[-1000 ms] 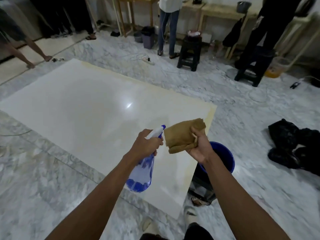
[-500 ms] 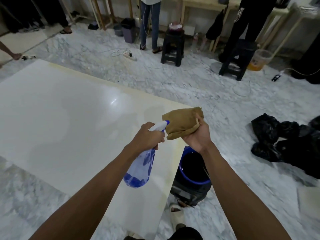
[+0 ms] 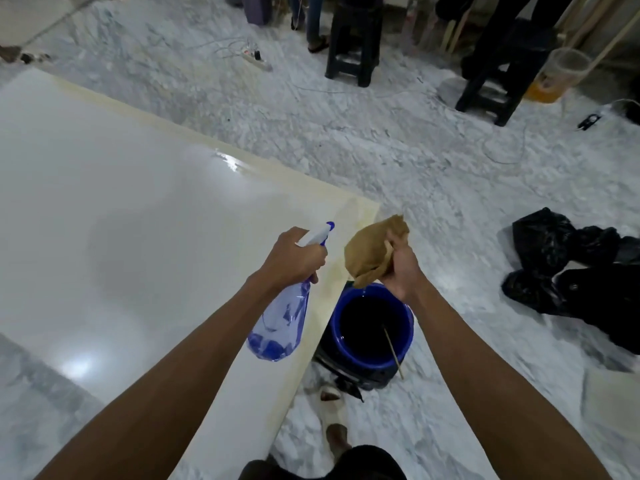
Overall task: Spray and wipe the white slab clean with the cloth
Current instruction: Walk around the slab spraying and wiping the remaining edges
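While I stand at the corner of the one white slab point(image 3: 138, 220), which lies flat on the marble floor point(image 3: 398, 150), my left hand point(image 3: 294, 259) has its grip clenched round the neck of a single spray bottle point(image 3: 282, 323), its white and blue nozzle pointing out over the slab and its clear blue body hanging below my fist. My right hand point(image 3: 401, 268) grips one brown cloth point(image 3: 370, 251), bunched up and held in the air just beside the nozzle, above the slab's yellowish edge. Below that hand sits one blue bucket point(image 3: 408, 337) on the floor, touching or just beside the slab's edge, with a thin stick leaning inside it. Farther off I count two black stools point(image 3: 349, 46), one power strip point(image 3: 254, 60), one clear tub point(image 3: 561, 74) with something orange inside, and a heap of black bags point(image 3: 561, 258) to my right.
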